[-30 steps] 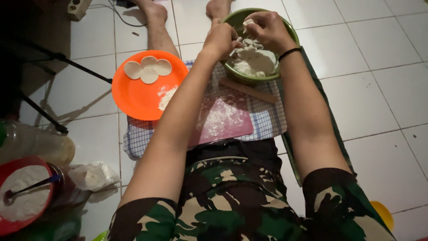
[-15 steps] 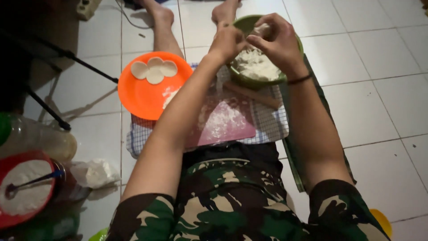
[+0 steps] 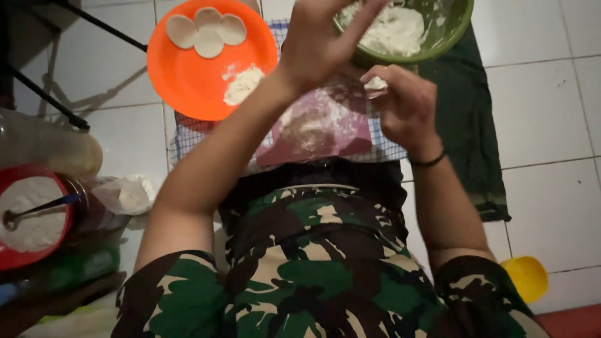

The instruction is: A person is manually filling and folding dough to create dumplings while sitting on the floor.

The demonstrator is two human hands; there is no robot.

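An orange plate [image 3: 188, 81] with three dough discs [image 3: 206, 32] lies left of my pink floured board [image 3: 322, 125]. My left hand [image 3: 319, 40], fingers loosely spread and gripping nothing, covers part of the green bowl [image 3: 454, 31]. My right hand [image 3: 404, 106] pinches a roundish dough lump [image 3: 375, 83] over the board. White tiled floor [image 3: 551, 106].

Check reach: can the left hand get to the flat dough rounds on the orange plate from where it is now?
Probably yes. The left hand is raised by the green bowl, just right of the orange plate. Nothing lies between it and the dough rounds at the plate's far edge. The right hand holds a dough piece, off to the side.
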